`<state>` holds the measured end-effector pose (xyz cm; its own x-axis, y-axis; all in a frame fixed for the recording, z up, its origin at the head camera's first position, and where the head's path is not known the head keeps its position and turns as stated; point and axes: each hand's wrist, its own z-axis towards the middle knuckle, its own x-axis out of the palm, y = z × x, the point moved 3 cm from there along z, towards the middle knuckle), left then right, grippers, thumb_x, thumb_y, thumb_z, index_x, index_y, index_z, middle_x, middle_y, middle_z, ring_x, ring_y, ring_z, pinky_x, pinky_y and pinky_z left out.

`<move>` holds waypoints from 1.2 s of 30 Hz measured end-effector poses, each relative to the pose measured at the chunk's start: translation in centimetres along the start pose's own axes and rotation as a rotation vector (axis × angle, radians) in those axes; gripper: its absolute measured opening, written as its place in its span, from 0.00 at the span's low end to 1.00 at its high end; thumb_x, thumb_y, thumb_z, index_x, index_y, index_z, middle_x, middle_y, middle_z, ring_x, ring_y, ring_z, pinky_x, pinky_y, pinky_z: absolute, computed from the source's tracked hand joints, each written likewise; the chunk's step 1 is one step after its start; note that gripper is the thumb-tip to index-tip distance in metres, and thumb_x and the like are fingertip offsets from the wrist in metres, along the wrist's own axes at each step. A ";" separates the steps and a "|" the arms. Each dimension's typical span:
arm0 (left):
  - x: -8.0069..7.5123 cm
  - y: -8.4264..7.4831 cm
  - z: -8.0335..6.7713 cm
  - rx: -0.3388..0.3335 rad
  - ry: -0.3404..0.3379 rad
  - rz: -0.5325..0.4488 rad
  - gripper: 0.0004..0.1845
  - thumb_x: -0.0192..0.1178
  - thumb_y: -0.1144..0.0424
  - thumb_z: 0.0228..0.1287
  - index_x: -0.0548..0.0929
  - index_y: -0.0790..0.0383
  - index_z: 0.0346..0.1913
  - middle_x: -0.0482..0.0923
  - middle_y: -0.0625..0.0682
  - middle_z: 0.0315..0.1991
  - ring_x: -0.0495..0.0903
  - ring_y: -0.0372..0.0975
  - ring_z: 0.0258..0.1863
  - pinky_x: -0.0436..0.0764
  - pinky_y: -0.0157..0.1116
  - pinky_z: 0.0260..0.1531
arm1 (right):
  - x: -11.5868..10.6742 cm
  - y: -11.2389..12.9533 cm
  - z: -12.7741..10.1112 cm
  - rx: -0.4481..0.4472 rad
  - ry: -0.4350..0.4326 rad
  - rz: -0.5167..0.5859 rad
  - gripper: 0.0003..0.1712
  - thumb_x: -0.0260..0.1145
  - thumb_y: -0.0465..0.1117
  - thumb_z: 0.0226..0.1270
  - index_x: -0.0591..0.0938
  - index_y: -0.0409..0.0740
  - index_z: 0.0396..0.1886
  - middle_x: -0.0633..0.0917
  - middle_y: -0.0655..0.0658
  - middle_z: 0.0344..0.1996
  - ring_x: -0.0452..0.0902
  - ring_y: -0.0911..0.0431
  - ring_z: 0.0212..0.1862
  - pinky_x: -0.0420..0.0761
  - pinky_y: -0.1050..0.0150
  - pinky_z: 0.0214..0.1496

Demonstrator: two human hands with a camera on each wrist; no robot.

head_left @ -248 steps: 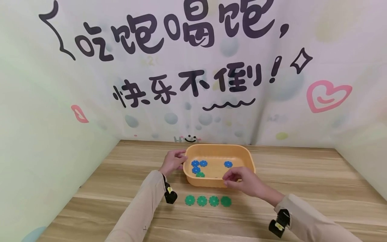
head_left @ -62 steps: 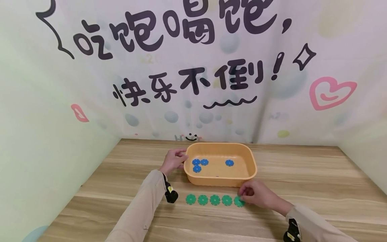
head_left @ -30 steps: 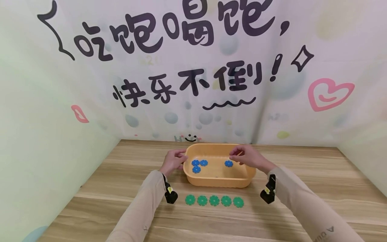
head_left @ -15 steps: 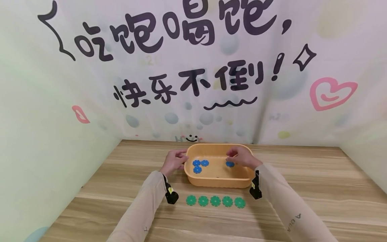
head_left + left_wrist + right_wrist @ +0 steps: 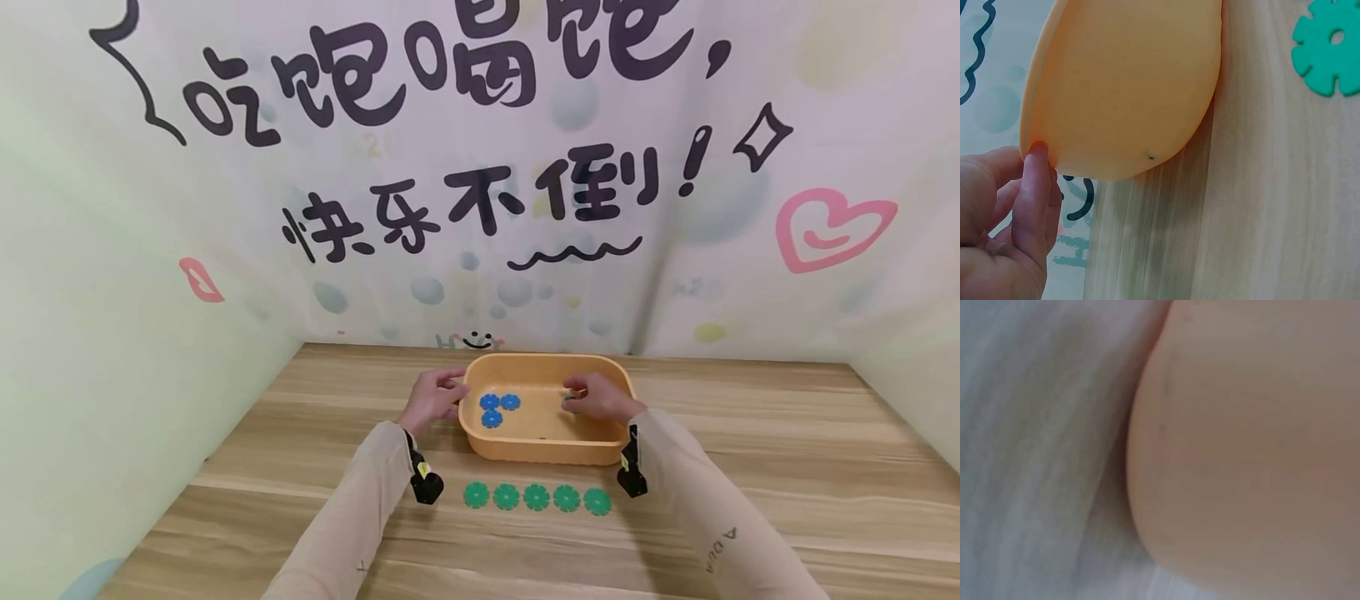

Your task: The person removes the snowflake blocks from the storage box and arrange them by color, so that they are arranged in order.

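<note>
the right hand [image 5: 596,400] is down inside the orange tub [image 5: 546,450], fingers curled over the spot where a lone blue disc [image 5: 569,406] shows only as a sliver at the fingertips; whether it is pinched yet cannot be told. that disc lies straight under the right hand, well apart from the three blue discs [image 5: 498,406] clustered near the tub's left end. the left hand [image 5: 432,400] grips the tub's left rim. five green discs [image 5: 536,497] lie in a row along the tub's long side, on the wooden table [image 5: 750,467]. the left wrist view shows a fingertip [image 5: 1039,150] touching the rim; the right wrist view is blurred tub wall.
</note>
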<state>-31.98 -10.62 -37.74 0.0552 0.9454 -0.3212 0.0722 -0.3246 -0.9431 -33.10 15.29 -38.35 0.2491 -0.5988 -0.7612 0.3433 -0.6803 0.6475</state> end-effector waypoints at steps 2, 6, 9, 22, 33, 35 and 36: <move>0.0 -0.1 -0.1 -0.001 -0.002 0.000 0.20 0.57 0.68 0.58 0.74 0.63 0.55 0.73 0.56 0.34 0.78 0.46 0.32 0.81 0.43 0.32 | 0.0 0.0 0.0 -0.005 0.003 -0.026 0.22 0.63 0.34 0.56 0.73 0.24 0.48 0.77 0.31 0.42 0.73 0.43 0.44 0.74 0.52 0.48; 0.0 -0.1 -0.1 -0.001 -0.004 0.002 0.19 0.57 0.68 0.58 0.75 0.63 0.54 0.74 0.56 0.34 0.78 0.45 0.31 0.81 0.44 0.32 | 0.1 0.0 0.2 0.012 0.013 -0.060 0.20 0.64 0.33 0.54 0.75 0.27 0.46 0.79 0.36 0.38 0.73 0.50 0.38 0.75 0.54 0.48; 0.0 0.0 0.0 -0.003 -0.006 0.005 0.19 0.57 0.68 0.58 0.75 0.63 0.54 0.74 0.56 0.34 0.78 0.45 0.31 0.81 0.42 0.30 | 0.3 -0.1 0.2 0.044 0.020 -0.052 0.19 0.65 0.33 0.53 0.76 0.29 0.45 0.79 0.39 0.37 0.72 0.52 0.37 0.75 0.55 0.48; -0.1 0.0 -0.1 -0.013 -0.008 0.006 0.19 0.58 0.67 0.57 0.75 0.62 0.54 0.74 0.56 0.34 0.78 0.45 0.31 0.81 0.39 0.28 | 0.6 -0.5 0.2 0.176 0.039 -0.042 0.16 0.68 0.32 0.50 0.79 0.34 0.40 0.79 0.44 0.31 0.71 0.54 0.33 0.77 0.60 0.44; -0.1 0.0 -0.1 -0.012 -0.012 0.005 0.19 0.57 0.67 0.58 0.75 0.62 0.54 0.74 0.56 0.34 0.76 0.41 0.27 0.81 0.41 0.30 | 0.7 -0.8 0.3 0.182 0.018 -0.066 0.13 0.69 0.34 0.48 0.81 0.35 0.36 0.79 0.45 0.28 0.70 0.54 0.30 0.78 0.62 0.40; -0.1 0.0 -0.1 -0.014 -0.012 0.005 0.19 0.57 0.67 0.58 0.75 0.62 0.54 0.74 0.56 0.34 0.76 0.40 0.27 0.81 0.42 0.31 | 0.6 -0.7 0.3 0.168 0.010 -0.073 0.12 0.70 0.34 0.48 0.80 0.35 0.34 0.78 0.45 0.27 0.70 0.54 0.30 0.78 0.63 0.38; -0.1 0.0 -0.1 -0.016 -0.011 0.004 0.19 0.57 0.67 0.58 0.75 0.62 0.54 0.74 0.56 0.34 0.76 0.40 0.27 0.81 0.42 0.31 | 0.6 -0.7 0.3 0.159 0.008 -0.078 0.11 0.70 0.33 0.47 0.80 0.36 0.33 0.78 0.45 0.27 0.70 0.54 0.30 0.77 0.63 0.38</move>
<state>-31.87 -10.68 -37.70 0.0445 0.9443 -0.3261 0.0874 -0.3288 -0.9403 -33.42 15.28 -39.29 0.2345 -0.5391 -0.8089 0.2139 -0.7831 0.5839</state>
